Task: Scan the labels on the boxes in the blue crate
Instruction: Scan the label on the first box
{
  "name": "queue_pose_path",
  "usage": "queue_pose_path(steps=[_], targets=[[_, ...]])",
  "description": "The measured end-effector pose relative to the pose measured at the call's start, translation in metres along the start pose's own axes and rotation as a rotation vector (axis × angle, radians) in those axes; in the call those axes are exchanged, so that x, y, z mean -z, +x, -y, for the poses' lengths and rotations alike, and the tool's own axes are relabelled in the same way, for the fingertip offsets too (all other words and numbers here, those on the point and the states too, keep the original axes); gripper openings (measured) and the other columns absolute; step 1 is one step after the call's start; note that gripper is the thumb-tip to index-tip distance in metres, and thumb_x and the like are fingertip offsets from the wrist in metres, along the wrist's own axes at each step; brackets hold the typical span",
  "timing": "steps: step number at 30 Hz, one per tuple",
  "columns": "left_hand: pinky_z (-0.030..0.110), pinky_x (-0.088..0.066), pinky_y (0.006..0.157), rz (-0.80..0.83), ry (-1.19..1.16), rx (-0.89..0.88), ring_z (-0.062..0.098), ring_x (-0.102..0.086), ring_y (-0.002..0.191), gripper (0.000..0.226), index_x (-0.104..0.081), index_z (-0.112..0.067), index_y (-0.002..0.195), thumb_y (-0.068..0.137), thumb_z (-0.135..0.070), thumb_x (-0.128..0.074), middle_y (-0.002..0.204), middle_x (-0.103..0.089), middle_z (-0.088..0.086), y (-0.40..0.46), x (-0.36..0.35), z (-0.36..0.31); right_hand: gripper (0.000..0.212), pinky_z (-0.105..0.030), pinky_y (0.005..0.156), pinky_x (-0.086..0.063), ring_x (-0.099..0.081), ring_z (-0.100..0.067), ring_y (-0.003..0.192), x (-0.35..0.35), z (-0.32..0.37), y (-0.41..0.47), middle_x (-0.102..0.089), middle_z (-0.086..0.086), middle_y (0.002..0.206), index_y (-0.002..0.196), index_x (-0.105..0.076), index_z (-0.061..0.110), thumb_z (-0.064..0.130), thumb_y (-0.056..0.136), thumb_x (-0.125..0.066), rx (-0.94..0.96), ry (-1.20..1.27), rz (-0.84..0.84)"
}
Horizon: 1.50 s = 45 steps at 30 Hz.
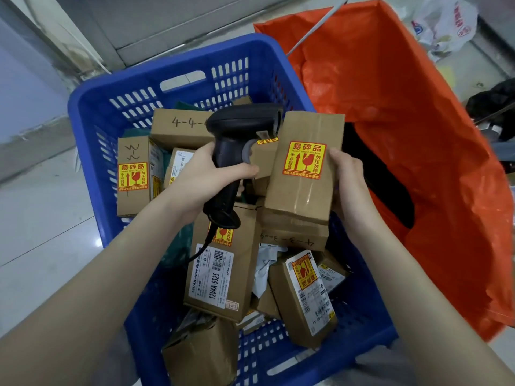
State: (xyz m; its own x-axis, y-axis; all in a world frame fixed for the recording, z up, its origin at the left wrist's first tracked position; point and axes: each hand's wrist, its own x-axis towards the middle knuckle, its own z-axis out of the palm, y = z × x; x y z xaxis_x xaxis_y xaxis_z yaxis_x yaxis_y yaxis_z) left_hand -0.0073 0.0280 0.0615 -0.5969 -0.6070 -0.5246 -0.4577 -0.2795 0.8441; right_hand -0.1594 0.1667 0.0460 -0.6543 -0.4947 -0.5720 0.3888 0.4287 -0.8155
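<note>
A blue slotted crate (92, 151) stands on the floor, filled with several brown cardboard boxes. My left hand (200, 179) grips a black barcode scanner (237, 146) by its handle, its head pointing right and its cable trailing down. My right hand (348, 179) holds a brown box (301, 190) upright above the crate's right side, with a red and yellow fragile sticker facing me. A box with a white barcode label (220, 274) lies below the scanner. Another labelled box (303, 299) lies at the lower right.
An orange plastic sack (418, 121) stands open right of the crate, with something dark inside. A white plastic bag (446, 23) lies at the top right. Pale tiled floor (41, 232) spreads to the left, and a wall base runs behind the crate.
</note>
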Motion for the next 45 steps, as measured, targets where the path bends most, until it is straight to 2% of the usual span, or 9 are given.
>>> queue_pose_path(steps=[3,8,15,21,24,28,32,38,45], targets=[[0.022,-0.058,0.074,0.059,-0.125,-0.014,0.017,-0.072,0.096,0.044,-0.054,-0.013,0.123,0.082,-0.01,-0.071,0.117,-0.069,0.004,-0.002,0.001,-0.001,0.046,-0.028,0.067,-0.051,-0.067,-0.012,0.088,0.0,0.002,-0.002,-0.067,0.0,0.101,0.12,-0.045,0.017,0.052,0.091,-0.042,0.004,-0.003,0.01],[0.024,-0.057,0.069,0.025,-0.193,-0.036,0.019,-0.073,0.094,0.044,-0.055,-0.011,0.123,0.082,-0.009,-0.07,0.116,-0.07,0.006,-0.001,0.001,-0.002,0.024,-0.042,0.091,-0.052,-0.063,-0.021,0.107,-0.005,-0.002,-0.003,-0.063,-0.007,0.119,0.103,-0.048,0.028,0.048,0.092,-0.041,-0.026,0.01,0.043],[0.026,-0.059,0.07,-0.04,-0.185,-0.062,0.015,-0.073,0.091,0.035,-0.059,-0.011,0.117,0.084,-0.01,-0.069,0.106,-0.074,0.001,0.001,0.0,-0.003,0.025,-0.017,0.049,-0.052,-0.068,-0.008,0.067,-0.001,-0.005,-0.003,-0.069,0.005,0.077,0.089,-0.06,0.026,0.04,0.097,-0.041,-0.094,0.221,0.113],[0.027,-0.059,0.072,-0.018,-0.195,-0.068,0.022,-0.071,0.095,0.028,-0.06,-0.018,0.107,0.082,-0.012,-0.072,0.11,-0.071,0.008,0.001,0.0,-0.003,0.021,-0.033,0.08,-0.053,-0.06,-0.018,0.099,-0.011,-0.008,-0.005,-0.063,0.001,0.095,0.097,-0.061,0.023,0.03,0.098,-0.042,-0.09,0.157,0.162],[0.027,-0.058,0.071,0.019,-0.219,-0.069,0.023,-0.073,0.092,0.028,-0.06,-0.019,0.107,0.083,-0.009,-0.07,0.106,-0.075,0.004,0.001,0.0,-0.003,0.022,-0.041,0.091,-0.048,-0.06,-0.017,0.095,-0.014,-0.012,-0.005,-0.063,0.002,0.093,0.099,-0.063,0.023,0.034,0.097,-0.044,-0.101,0.053,0.183],[0.029,-0.059,0.074,0.074,-0.226,-0.068,0.021,-0.074,0.087,0.03,-0.057,-0.019,0.11,0.085,-0.007,-0.068,0.101,-0.077,-0.002,0.001,0.0,-0.003,0.036,-0.034,0.081,-0.049,-0.061,-0.012,0.084,-0.018,-0.011,-0.007,-0.063,0.001,0.093,0.121,-0.054,0.019,0.042,0.096,-0.043,-0.116,0.066,0.2],[0.028,-0.059,0.073,0.093,-0.225,-0.059,0.022,-0.075,0.085,0.033,-0.056,-0.019,0.113,0.084,-0.01,-0.069,0.102,-0.077,0.001,0.001,0.002,-0.005,0.031,-0.044,0.098,-0.047,-0.063,-0.022,0.106,-0.017,-0.006,-0.012,-0.066,0.0,0.104,0.098,-0.063,0.035,0.057,0.09,-0.043,-0.151,0.17,0.258],[0.022,-0.056,0.059,0.068,-0.135,-0.07,0.009,-0.069,0.061,0.028,-0.057,-0.015,0.104,0.082,-0.017,-0.072,0.075,-0.073,0.0,-0.002,-0.003,-0.008,0.066,-0.036,0.08,-0.054,-0.066,-0.017,0.1,-0.017,-0.005,-0.015,-0.063,-0.001,0.115,0.124,-0.046,0.022,0.053,0.067,-0.061,-0.197,0.098,0.35],[0.029,-0.061,0.068,0.115,-0.327,0.027,0.023,-0.075,0.084,0.037,-0.052,-0.016,0.125,0.09,-0.026,-0.06,0.105,-0.075,0.006,-0.003,0.004,-0.015,0.052,-0.048,0.098,-0.048,-0.059,-0.026,0.117,-0.006,0.001,-0.009,-0.062,-0.006,0.128,0.122,-0.057,0.022,0.043,0.075,-0.065,-0.191,0.273,0.248]])
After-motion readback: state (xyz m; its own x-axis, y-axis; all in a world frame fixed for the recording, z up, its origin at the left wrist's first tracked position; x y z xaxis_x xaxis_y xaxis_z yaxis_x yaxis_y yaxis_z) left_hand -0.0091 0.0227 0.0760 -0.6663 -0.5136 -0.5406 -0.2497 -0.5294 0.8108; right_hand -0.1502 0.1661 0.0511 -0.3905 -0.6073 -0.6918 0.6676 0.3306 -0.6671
